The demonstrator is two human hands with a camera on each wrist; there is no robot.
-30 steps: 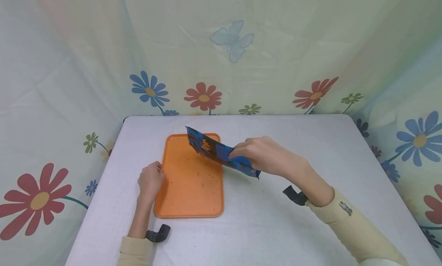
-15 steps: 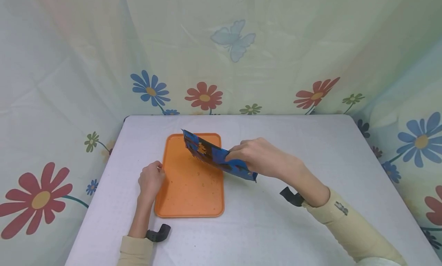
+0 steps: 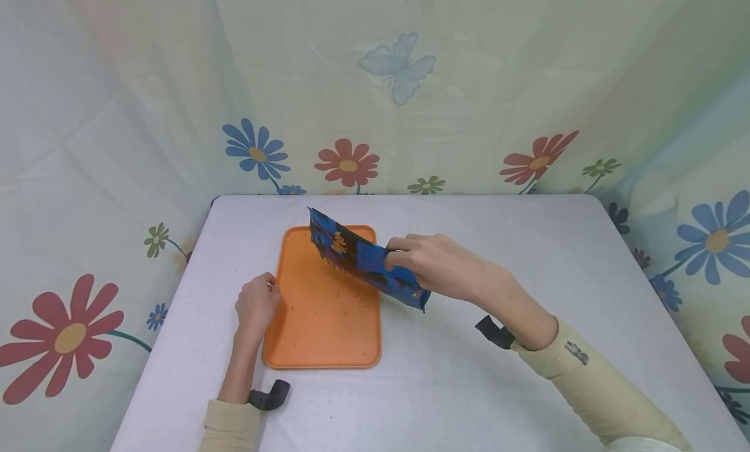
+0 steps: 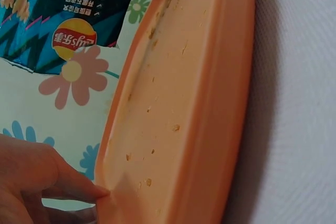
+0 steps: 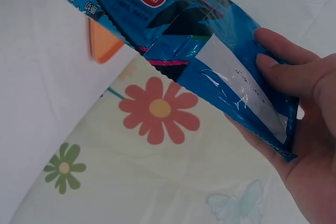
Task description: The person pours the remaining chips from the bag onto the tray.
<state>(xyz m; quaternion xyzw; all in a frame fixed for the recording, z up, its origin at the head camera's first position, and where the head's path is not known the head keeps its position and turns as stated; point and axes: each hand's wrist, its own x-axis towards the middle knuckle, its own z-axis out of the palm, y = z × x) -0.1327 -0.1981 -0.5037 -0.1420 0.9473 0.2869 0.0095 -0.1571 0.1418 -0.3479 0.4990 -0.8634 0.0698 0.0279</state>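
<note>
My right hand (image 3: 442, 263) grips the near end of a blue Lay's chip bag (image 3: 351, 247), thumb on one face and fingers on the other. The bag slants across the far right part of a shallow orange tray (image 3: 316, 338), hiding some of its rim. In the right wrist view, the blue bag (image 5: 184, 51) shows a white panel and a jagged seam. At the tray's left side, my left hand (image 3: 258, 305) pinches the rim. Small crumbs (image 4: 176, 128) are scattered over the tray floor in the left wrist view.
The tray lies on a white-covered table (image 3: 527, 243). Behind and beside the table hangs a flower-print curtain (image 3: 457, 100). A black strap (image 3: 269, 396) juts from the left wrist, another black strap (image 3: 495, 331) from the right.
The right hand and chip bag have shifted slightly left; the bag's far end dipped, then rose again. The left hand has stayed at the tray's rim.
</note>
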